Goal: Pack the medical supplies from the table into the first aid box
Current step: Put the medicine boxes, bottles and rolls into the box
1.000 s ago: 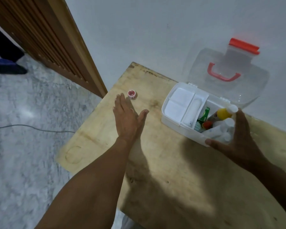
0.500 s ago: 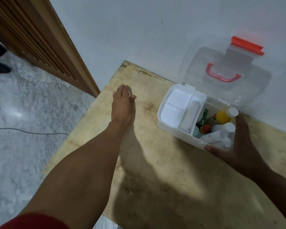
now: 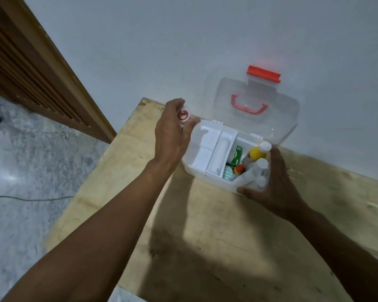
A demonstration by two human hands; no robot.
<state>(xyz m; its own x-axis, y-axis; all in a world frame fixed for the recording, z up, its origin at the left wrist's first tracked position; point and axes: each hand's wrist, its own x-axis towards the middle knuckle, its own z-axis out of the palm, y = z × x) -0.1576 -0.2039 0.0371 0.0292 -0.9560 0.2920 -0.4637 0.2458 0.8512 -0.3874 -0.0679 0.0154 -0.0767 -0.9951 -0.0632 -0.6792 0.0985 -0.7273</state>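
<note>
Red-topped and white, the little round tub point(image 3: 183, 115) is being pinched in the fingertips of the left hand point(image 3: 172, 136). It is hanging just beside the left end of the first aid box point(image 3: 202, 147), apparently heading for its tray. The right hand point(image 3: 273, 188) is clasping the box's right end, steadying it on the wooden counter point(image 3: 205, 236), while the clear lid point(image 3: 258, 127) is leaning open against the room wall point(image 3: 183, 51)

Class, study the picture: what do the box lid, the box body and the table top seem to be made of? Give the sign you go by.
Box lid: probably clear glossy plastic; the wall shows through it. Box body: opaque white plastic, smooth, with moulded compartments. Table top: seemingly unfinished plywood, matt, pale, stained and scuffed.
</note>
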